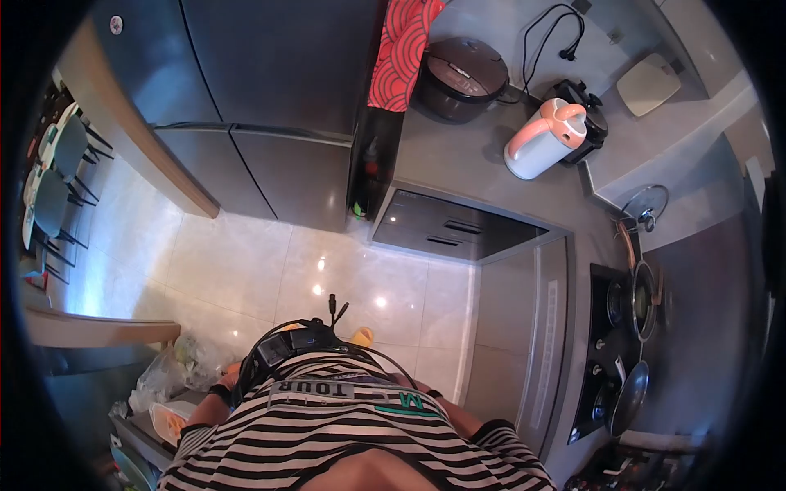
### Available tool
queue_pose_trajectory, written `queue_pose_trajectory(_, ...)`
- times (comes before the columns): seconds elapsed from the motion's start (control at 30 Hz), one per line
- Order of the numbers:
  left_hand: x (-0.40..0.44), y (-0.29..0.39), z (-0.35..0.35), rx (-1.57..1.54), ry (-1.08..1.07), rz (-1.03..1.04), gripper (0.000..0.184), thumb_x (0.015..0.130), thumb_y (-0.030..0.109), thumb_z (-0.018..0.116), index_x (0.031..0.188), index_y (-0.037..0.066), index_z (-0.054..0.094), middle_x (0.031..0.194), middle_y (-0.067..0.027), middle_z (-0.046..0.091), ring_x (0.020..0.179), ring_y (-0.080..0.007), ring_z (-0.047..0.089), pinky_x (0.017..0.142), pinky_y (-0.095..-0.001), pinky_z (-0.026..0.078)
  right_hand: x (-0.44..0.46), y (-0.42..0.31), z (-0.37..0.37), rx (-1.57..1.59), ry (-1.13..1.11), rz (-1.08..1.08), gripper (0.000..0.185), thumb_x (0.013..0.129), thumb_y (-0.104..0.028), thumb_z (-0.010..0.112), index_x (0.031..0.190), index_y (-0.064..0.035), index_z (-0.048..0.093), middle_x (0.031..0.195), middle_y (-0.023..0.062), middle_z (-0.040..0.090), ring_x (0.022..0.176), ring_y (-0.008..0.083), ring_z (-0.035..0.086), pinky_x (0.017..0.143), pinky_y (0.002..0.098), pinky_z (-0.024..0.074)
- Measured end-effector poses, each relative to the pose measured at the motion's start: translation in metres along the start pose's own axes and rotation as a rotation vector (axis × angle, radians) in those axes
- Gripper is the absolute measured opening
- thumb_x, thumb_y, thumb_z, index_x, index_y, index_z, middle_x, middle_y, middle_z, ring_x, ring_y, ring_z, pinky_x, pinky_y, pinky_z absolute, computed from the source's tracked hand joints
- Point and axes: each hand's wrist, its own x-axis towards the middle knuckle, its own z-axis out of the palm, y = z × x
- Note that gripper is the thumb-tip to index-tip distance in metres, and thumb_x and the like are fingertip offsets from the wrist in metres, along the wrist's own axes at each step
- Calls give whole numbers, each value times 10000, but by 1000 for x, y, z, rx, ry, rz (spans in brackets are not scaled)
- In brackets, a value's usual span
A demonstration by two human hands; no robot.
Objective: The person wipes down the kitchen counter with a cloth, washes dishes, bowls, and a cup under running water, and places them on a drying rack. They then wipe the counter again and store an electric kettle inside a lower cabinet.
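Low at my left side, my left hand (pixel 231 377) shows only in part, with a dark band at the wrist. It is beside a black device with cables (pixel 282 345) at my waist, and its fingers are hidden. My right hand (pixel 407 381) is mostly hidden behind my striped shirt (pixel 327 417); its forearm and dark wristband show at my right side. What either hand holds, if anything, cannot be made out. Clear plastic bags (pixel 176 370) lie just left of my left hand.
A grey refrigerator (pixel 278 74) stands ahead. On the counter (pixel 442 176) are a brown cooker (pixel 465 78), a white and pink jug (pixel 540 143) and a black appliance (pixel 591 123). Pans (pixel 629 398) rest by the stove (pixel 602 344) at right. Chairs (pixel 51 203) stand far left.
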Motion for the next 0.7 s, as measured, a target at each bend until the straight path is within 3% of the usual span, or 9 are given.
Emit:
queue_pose_trajectory(0.07, 5, 4, -13, -13, -23, 46, 650, 887, 513, 542, 1382, 118, 398, 1363, -73, 475, 1146, -267, 512, 907, -419, 421, 41, 5, -6, -30, 31, -71, 335, 838, -265, 631, 992, 31, 647, 906, 163, 690, 824, 162, 597, 781, 360, 484)
queue_pose_trajectory(0.13, 9, 13, -25, -34, -49, 119, 658, 883, 511, 550, 1386, 117, 392, 1369, -75, 470, 1147, -272, 511, 903, -423, 423, 59, 6, -27, -288, 95, 191, 338, 838, -306, 630, 974, 1, 662, 925, 160, 693, 828, 206, 628, 775, 361, 490)
queue_pose_trajectory(0.2, 14, 25, -36, -63, -78, 211, 667, 880, 509, 559, 1390, 117, 386, 1375, -77, 465, 1148, -277, 511, 899, -427, 425, 79, 34, -74, -621, -33, 145, 283, 860, -277, 595, 1033, -62, 660, 947, 114, 690, 859, 216, 623, 793, 360, 485)
queue_pose_trajectory(0.27, 22, 39, -53, -141, -93, 289, 675, 876, 507, 567, 1394, 116, 380, 1380, -79, 460, 1149, -282, 510, 896, -432, 427, 95, 49, -128, -1015, 146, 51, 243, 835, -286, 640, 967, -86, 677, 908, 114, 687, 820, 257, 640, 738, 375, 499)
queue_pose_trajectory(0.33, 31, 49, -76, -309, -71, 266, 684, 873, 505, 575, 1397, 115, 374, 1386, -81, 456, 1151, -287, 509, 892, -436, 429, 81, -27, -133, -868, 712, -19, 216, 805, -302, 667, 792, -89, 701, 804, 125, 677, 746, 277, 648, 668, 402, 498)
queue_pose_trajectory(0.4, 56, 38, -108, -472, 44, 145, 715, 870, 502, 582, 1430, 149, 312, 1411, -102, 428, 1156, -325, 516, 861, -480, 433, 76, -111, -144, -661, 1011, 9, 239, 798, -276, 671, 743, -45, 697, 695, 150, 656, 646, 277, 641, 630, 373, 488)
queue_pose_trajectory(0.43, 60, 18, -122, -509, 116, 140, 700, 873, 493, 581, 1426, 153, 317, 1395, -98, 445, 1116, -312, 542, 833, -467, 449, 77, -147, -157, -682, 1092, -82, 224, 812, -226, 695, 709, -28, 668, 645, 76, 636, 580, 104, 540, 560, 296, 439)
queue_pose_trajectory(0.57, 36, -42, -106, -636, 367, 56, 645, 883, 457, 581, 1402, 158, 342, 1326, -86, 504, 958, -270, 619, 708, -422, 498, 75, -259, -213, -138, 1127, -576, 265, 865, -226, 661, 671, -48, 635, 670, 12, 629, 614, 70, 521, 578, 240, 414)
queue_pose_trajectory(0.7, 2, -60, -75, -645, 467, -27, 560, 893, 429, 577, 1332, 125, 410, 1230, -91, 557, 873, -227, 634, 616, -348, 517, 64, -335, -265, 59, 1132, -671, 238, 884, -257, 639, 757, -55, 643, 727, 14, 627, 648, 80, 540, 590, 225, 420)
